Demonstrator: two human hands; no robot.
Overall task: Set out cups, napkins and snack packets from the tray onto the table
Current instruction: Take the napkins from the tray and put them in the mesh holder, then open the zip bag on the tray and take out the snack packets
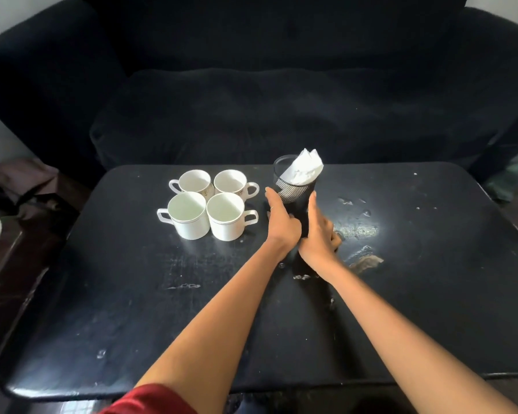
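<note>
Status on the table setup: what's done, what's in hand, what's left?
Done: four white ceramic cups stand grouped on the black table. In hand: left hand and right hand flank the black mesh holder of white paper napkins. Left: snack packets; none in view, nor any tray.

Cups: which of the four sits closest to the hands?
The front right cup, handle pointing toward the left hand; the other three sit farther left or behind.
</note>
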